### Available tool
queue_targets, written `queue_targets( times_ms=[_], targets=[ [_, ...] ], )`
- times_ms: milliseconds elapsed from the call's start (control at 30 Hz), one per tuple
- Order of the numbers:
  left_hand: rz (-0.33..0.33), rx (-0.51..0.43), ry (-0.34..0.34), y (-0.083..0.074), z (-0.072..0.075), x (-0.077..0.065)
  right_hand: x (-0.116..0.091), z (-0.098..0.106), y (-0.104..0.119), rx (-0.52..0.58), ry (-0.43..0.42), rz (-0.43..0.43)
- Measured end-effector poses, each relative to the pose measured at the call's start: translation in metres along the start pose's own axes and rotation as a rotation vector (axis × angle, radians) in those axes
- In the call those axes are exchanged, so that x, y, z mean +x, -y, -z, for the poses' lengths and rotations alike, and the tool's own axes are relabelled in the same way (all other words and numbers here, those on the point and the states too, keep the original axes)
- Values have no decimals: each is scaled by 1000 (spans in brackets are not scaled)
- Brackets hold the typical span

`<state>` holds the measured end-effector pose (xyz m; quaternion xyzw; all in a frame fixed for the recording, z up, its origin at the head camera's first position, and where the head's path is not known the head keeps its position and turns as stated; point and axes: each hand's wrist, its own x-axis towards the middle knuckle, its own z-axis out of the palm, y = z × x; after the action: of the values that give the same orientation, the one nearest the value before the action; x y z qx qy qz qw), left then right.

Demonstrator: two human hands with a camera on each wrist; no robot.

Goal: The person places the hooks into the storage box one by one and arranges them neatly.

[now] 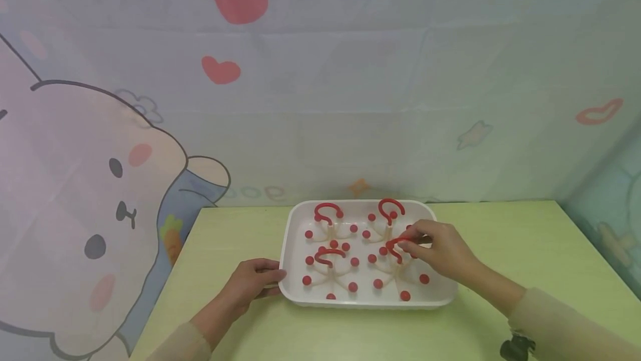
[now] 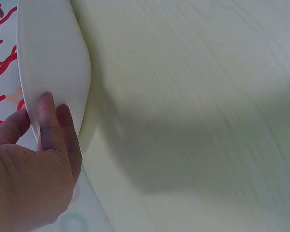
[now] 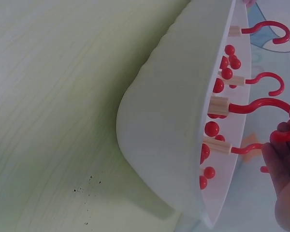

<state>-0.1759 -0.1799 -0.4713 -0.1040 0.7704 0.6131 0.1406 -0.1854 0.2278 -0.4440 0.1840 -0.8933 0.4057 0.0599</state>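
Observation:
Inside a white plastic tray (image 1: 368, 305) stand several hanger-like pieces, each with a red hook on a beige stem and spreading arms tipped with red balls. My right hand (image 1: 445, 247) pinches the red hook (image 3: 261, 102) of the front-right piece between thumb and fingers. The stem of that piece (image 1: 398, 274) is low over or on the tray floor; I cannot tell which. At the tray's left side, my left hand (image 1: 250, 283) grips the rim. The left wrist view shows fingers (image 2: 47, 121) against the outer wall (image 2: 58, 58).
Other hooks rise from the front-left piece (image 1: 329, 261), the back-left piece (image 1: 330, 227) and the back-right piece (image 1: 389, 230). Underneath is a pale green wood-grain table (image 1: 526, 261). A printed cloth (image 1: 350, 99) hangs behind it. Dark specks (image 3: 91, 179) lie beside the tray.

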Motion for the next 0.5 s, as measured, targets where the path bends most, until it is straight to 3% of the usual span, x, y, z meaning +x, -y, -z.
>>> queue_targets(
  times_ms=[500],
  targets=[
    [-15,15,-4,3,0,2,-4,0,1,-21,5,92]
  ],
)
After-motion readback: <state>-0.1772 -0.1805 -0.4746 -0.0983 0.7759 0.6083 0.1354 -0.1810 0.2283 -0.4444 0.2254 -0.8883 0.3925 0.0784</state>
